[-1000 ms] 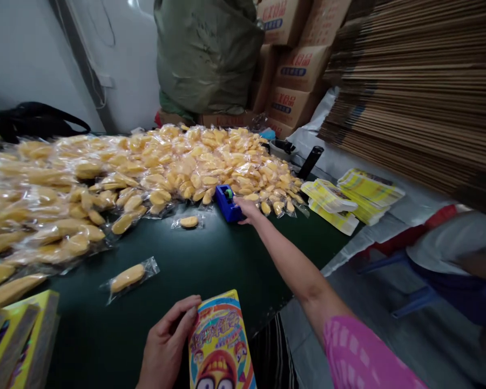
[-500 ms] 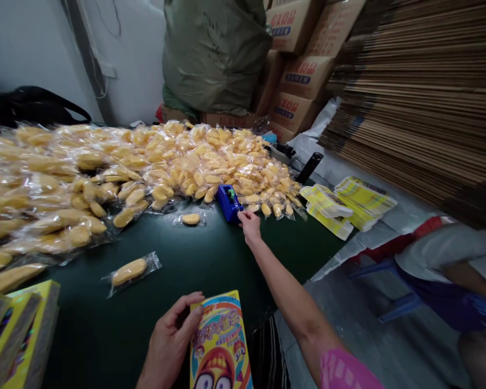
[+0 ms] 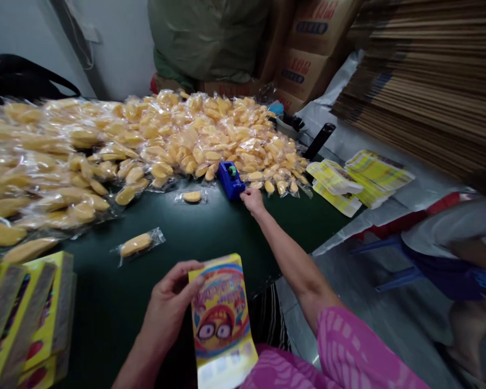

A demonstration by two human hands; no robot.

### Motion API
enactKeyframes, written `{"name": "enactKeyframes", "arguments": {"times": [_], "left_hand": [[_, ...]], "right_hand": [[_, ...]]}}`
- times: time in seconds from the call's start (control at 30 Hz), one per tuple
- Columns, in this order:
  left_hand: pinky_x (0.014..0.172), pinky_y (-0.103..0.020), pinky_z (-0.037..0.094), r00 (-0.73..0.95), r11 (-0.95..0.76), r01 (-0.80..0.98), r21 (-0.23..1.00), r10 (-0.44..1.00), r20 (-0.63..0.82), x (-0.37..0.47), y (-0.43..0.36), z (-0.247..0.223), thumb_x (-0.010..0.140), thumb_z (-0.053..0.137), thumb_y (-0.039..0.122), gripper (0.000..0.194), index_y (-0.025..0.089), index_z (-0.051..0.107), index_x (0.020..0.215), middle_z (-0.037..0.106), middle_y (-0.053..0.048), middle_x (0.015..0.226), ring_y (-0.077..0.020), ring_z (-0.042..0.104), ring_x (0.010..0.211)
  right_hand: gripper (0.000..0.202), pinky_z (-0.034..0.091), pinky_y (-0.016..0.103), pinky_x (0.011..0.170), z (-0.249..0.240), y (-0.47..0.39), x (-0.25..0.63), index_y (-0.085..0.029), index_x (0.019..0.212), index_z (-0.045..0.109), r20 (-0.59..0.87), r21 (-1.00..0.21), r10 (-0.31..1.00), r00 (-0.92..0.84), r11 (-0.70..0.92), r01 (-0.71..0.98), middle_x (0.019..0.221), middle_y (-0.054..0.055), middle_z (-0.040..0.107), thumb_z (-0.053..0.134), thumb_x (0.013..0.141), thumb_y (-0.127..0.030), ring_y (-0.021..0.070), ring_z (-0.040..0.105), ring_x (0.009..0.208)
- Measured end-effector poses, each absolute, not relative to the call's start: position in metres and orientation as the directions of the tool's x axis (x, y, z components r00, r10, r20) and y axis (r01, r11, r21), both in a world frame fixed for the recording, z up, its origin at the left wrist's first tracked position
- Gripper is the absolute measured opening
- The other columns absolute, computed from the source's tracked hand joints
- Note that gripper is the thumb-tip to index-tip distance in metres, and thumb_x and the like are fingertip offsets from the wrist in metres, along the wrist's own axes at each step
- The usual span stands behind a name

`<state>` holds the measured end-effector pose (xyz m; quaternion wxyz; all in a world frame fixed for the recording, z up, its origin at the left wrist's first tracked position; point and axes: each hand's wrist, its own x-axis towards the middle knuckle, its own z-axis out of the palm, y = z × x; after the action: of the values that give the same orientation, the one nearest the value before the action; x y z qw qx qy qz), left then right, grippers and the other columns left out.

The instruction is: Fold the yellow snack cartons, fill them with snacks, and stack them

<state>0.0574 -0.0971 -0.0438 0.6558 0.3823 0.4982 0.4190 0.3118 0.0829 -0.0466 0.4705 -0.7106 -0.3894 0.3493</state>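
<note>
My left hand grips the upper left edge of a yellow printed box with a cartoon face, thumb on its front, held tilted near my lap. My right arm reaches forward over the table. At the front end of a blue tape dispenser, my right hand pinches with closed fingers, seemingly on the tape end; the tape itself is too small to see clearly. One wrapped yellow piece lies on the dark green table, and another wrapped piece lies left of the dispenser.
A large heap of wrapped yellow pieces covers the table's back. Yellow boxes stand at near left. Flat yellow packaging and a black cylinder are at right, beside stacked cardboard. Another person sits at far right.
The view has tipped downward, so the table things appear higher. My right hand stays at the dispenser's front end. The box in my left hand now shows more of its lower part.
</note>
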Motion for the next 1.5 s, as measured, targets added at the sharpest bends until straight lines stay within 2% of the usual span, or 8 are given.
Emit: {"name": "enactKeyframes", "arguments": {"times": [0.13, 0.23, 0.37, 0.63, 0.77, 1.0, 1.23, 1.5], "left_hand": [[0.079, -0.027, 0.059, -0.094, -0.209, -0.079, 0.975, 0.975, 0.202, 0.06, -0.09, -0.006, 0.076, 0.079, 0.03, 0.019, 0.024, 0.072, 0.093, 0.075, -0.001, 0.104, -0.02, 0.07, 0.094], [0.098, -0.036, 0.053, 0.026, -0.542, 0.119, 0.832, 0.839, 0.543, 0.073, -0.091, 0.008, 0.084, 0.068, 0.016, 0.02, 0.028, 0.071, 0.1, 0.071, -0.001, 0.119, -0.0212, 0.065, 0.111], [0.109, -0.049, 0.044, 0.227, -0.793, 0.289, 0.536, 0.601, 0.766, 0.089, -0.096, 0.003, 0.082, 0.064, 0.003, 0.037, 0.031, 0.071, 0.105, 0.069, -0.002, 0.124, -0.0255, 0.062, 0.119], [0.108, -0.05, 0.043, 0.351, -0.871, 0.36, 0.334, 0.458, 0.816, 0.092, -0.104, 0.004, 0.079, 0.063, -0.002, 0.043, 0.031, 0.071, 0.106, 0.072, -0.004, 0.12, -0.0264, 0.063, 0.117], [0.103, -0.046, 0.048, 0.275, -0.825, 0.321, 0.465, 0.551, 0.788, 0.094, -0.105, 0.003, 0.08, 0.064, -0.001, 0.041, 0.029, 0.07, 0.107, 0.07, -0.003, 0.123, -0.0249, 0.063, 0.117], [0.093, -0.03, 0.054, 0.083, -0.741, 0.175, 0.648, 0.667, 0.74, 0.1, -0.108, -0.007, 0.079, 0.068, -0.003, 0.035, 0.023, 0.071, 0.101, 0.071, -0.003, 0.118, -0.0168, 0.068, 0.106], [0.099, -0.043, 0.052, 0.245, -0.859, 0.376, 0.348, 0.454, 0.856, 0.086, -0.086, -0.018, 0.079, 0.065, -0.004, 0.037, 0.021, 0.069, 0.105, 0.072, -0.009, 0.114, -0.0236, 0.066, 0.11], [0.096, -0.046, 0.053, 0.277, -0.854, 0.441, 0.278, 0.424, 0.863, 0.084, -0.081, -0.024, 0.081, 0.063, -0.004, 0.031, 0.018, 0.068, 0.102, 0.071, -0.013, 0.111, -0.0267, 0.064, 0.112]], "right_hand": [[0.018, 0.041, 0.024, 0.056, -0.004, 0.01, 0.3, -0.018, 0.07, 0.058, -0.057, -0.989, 0.92, 0.388, -0.105, 0.104, 0.058, -0.006, 0.05, 0.061, 0.086, -0.023, 0.009, 0.047, 0.053], [0.019, 0.04, 0.024, 0.056, 0.024, -0.063, 0.287, -0.021, 0.071, 0.061, 0.035, -0.991, 0.967, 0.251, 0.066, -0.116, 0.059, -0.005, 0.054, 0.069, 0.079, -0.036, 0.0092, 0.048, 0.053], [0.032, 0.035, 0.023, 0.05, 0.027, -0.117, 0.264, -0.019, 0.066, 0.063, -0.022, -0.915, 0.999, 0.039, -0.005, -0.403, 0.055, -0.005, 0.056, 0.081, 0.068, -0.046, 0.008, 0.045, 0.049], [0.045, 0.036, 0.021, 0.047, -0.001, -0.107, 0.255, -0.018, 0.057, 0.057, -0.173, -0.776, 0.981, -0.092, -0.193, -0.6, 0.05, -0.007, 0.053, 0.09, 0.053, -0.048, 0.006, 0.045, 0.045], [0.044, 0.035, 0.02, 0.047, 0.001, -0.108, 0.245, -0.017, 0.059, 0.059, -0.181, -0.633, 0.972, -0.146, -0.229, -0.739, 0.052, -0.008, 0.053, 0.092, 0.052, -0.043, 0.0045, 0.043, 0.045], [0.045, 0.031, 0.021, 0.046, -0.007, -0.101, 0.235, -0.015, 0.058, 0.058, -0.105, -0.678, 0.992, -0.07, -0.123, -0.725, 0.05, -0.007, 0.053, 0.092, 0.053, -0.045, 0.0048, 0.044, 0.044], [0.043, 0.027, 0.023, 0.048, 0.003, -0.113, 0.244, -0.016, 0.056, 0.055, -0.088, -0.768, 0.996, -0.01, -0.074, -0.636, 0.05, -0.007, 0.05, 0.088, 0.062, -0.042, 0.005, 0.041, 0.045], [0.03, 0.035, 0.024, 0.056, 0.001, -0.107, 0.245, -0.017, 0.071, 0.063, -0.011, -0.771, 0.996, -0.084, -0.062, -0.634, 0.061, -0.006, 0.058, 0.085, 0.068, -0.038, 0.0068, 0.049, 0.053]]}}
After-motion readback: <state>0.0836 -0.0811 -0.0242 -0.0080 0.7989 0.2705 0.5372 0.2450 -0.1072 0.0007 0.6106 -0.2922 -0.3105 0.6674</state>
